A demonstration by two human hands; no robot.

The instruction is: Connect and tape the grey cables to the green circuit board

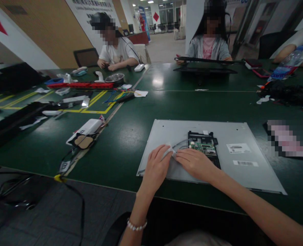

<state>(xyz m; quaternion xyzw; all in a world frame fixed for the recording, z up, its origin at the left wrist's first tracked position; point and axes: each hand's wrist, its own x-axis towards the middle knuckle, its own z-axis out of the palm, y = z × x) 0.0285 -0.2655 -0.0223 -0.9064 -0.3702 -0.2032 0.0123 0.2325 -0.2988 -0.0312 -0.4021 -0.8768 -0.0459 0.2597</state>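
Observation:
In the head view a flat silver display panel (230, 133) lies back side up on the green table. A black bracket with a green circuit board (202, 147) is set into its middle. Thin grey cables (181, 143) run left from the board to my fingers. My left hand (156, 165), with a beaded bracelet at the wrist, pinches a small white strip (169, 150) that looks like tape. Close beside it, my right hand (196, 164) has its fingers pressed together at the cables and the strip's edge. My fingers partly hide both.
A phone (286, 140) lies right of the panel. Left stand a white power bank-like box (86, 131) with a black cable and a long black bar (20, 119). Across the table (131, 112) sit two people; one holds a black panel (205, 70). A water bottle (289, 63) tilts at right.

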